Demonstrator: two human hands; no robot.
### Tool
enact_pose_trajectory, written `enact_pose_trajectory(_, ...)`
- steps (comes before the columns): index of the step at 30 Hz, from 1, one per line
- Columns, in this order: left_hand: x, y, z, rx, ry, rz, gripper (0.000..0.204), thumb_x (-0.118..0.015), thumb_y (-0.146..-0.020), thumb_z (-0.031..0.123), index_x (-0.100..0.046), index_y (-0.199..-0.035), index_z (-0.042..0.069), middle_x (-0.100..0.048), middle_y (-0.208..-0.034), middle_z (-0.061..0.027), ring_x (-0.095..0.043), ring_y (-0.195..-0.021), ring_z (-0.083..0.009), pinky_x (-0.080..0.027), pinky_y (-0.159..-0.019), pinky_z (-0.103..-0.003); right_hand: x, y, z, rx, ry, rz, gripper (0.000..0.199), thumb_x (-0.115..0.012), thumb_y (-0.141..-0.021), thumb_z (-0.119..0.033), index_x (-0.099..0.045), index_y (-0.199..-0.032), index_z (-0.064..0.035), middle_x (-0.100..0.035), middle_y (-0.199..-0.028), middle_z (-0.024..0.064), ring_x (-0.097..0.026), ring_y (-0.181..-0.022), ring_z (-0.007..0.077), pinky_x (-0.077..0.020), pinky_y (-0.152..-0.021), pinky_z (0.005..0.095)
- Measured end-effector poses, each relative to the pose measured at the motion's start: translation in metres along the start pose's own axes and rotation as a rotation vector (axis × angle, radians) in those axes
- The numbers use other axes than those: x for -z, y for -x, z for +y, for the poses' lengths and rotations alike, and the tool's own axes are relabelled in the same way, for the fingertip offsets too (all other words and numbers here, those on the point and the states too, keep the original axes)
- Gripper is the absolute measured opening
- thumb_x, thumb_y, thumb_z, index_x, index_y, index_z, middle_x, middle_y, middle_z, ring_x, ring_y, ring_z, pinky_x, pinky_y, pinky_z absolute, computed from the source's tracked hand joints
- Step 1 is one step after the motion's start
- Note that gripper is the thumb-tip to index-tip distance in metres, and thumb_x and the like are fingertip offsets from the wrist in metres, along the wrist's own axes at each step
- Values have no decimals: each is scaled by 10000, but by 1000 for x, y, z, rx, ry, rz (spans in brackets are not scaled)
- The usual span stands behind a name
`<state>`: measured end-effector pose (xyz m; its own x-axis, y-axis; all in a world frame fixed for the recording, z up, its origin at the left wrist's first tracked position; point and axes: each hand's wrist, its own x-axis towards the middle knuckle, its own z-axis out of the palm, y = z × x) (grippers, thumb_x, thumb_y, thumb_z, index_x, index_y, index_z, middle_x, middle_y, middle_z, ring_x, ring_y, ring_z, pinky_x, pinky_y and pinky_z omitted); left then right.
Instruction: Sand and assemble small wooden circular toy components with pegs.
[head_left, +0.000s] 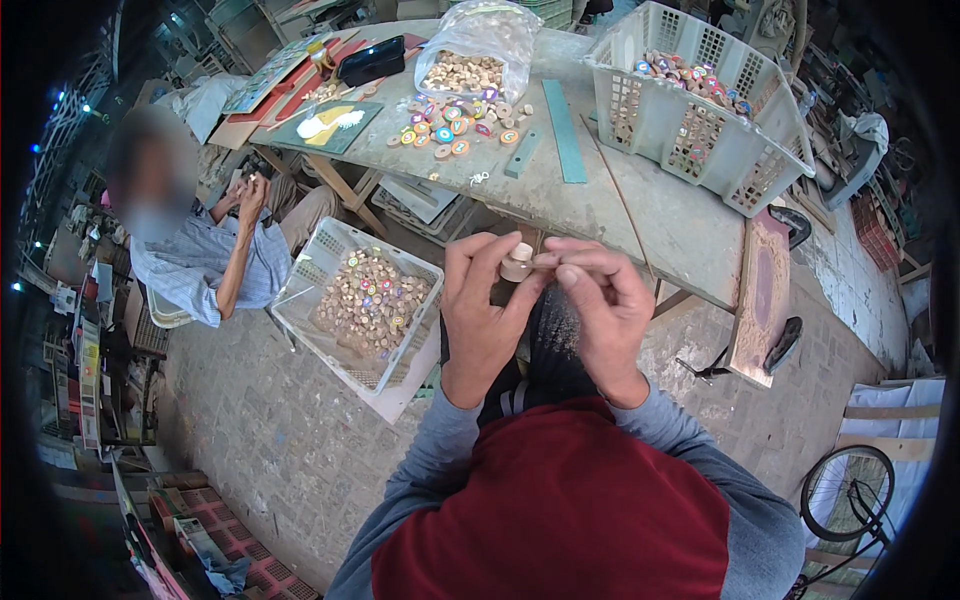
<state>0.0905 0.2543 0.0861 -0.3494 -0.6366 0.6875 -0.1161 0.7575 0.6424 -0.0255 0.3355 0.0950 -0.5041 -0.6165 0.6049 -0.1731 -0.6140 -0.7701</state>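
Above my lap, my left hand point(482, 320) pinches a small pale wooden piece point(517, 262), round with a narrower top, between thumb and fingers. My right hand point(603, 308) is closed close beside it, thumb against fingers, its tips meeting the left fingertips. Whatever lies between the right fingers is too small and covered to make out. Straight ahead on the table, round wooden pieces with coloured faces point(445, 136) lie in a loose heap. A plastic bag point(478, 36) of small plain wooden pieces stands behind them.
A white crate point(372, 228) of wooden pieces stands at left on the floor. Another crate point(680, 165) sits on the table point(640, 205), near a green strip point(565, 130) and a thin rod point(622, 190). A seated person point(215, 250) works at far left.
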Motion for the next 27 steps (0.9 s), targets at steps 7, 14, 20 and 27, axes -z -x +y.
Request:
enact_pose_trajectory(7, 3, 3, -8, 447, 879, 50, 594, -688, -909, -53, -432, -1444, -17, -572, -1178, -93, -633, -1022, -166, -556, -853, -287, 15, -10, 4, -232, -329, 170, 106, -605, -985, -50, -627, -1062, 19, -732, -1048, 169, -696, -1002, 218, -488, -976, 338)
enact_pose_trajectory(14, 4, 7, -5, 540, 1189, 31, 607, -730, -924, 77, -428, -1440, -31, -614, -1170, -122, -659, -991, -205, -549, -809, -295, 6, -4, -1, -202, -372, 104, 122, -590, -989, -31, -604, -1097, 23, -721, -1032, 173, -700, -986, 233, -531, -929, 369)
enact_pose_trajectory(20, 5, 13, -10, 447, 1127, 21, 560, -728, -926, 77, -477, -1412, -37, -613, -1136, -95, -669, -950, -209, -560, -793, -313, 4, -4, 3, -201, -387, 96, 105, -588, -1004, -49, -592, -1088, 13, -724, -1012, 182, -713, -932, 230, -552, -880, 351)
enact_pose_trajectory(27, 11, 8, -5, 490, 1172, -39, 507, -636, -942, -21, -479, -1423, -46, -611, -1234, -150, -680, -990, -211, -569, -881, -332, 6, -4, 4, -334, -435, 114, 101, -584, -1016, -75, -597, -1072, 8, -729, -1003, 183, -718, -915, 227, -557, -856, 334)
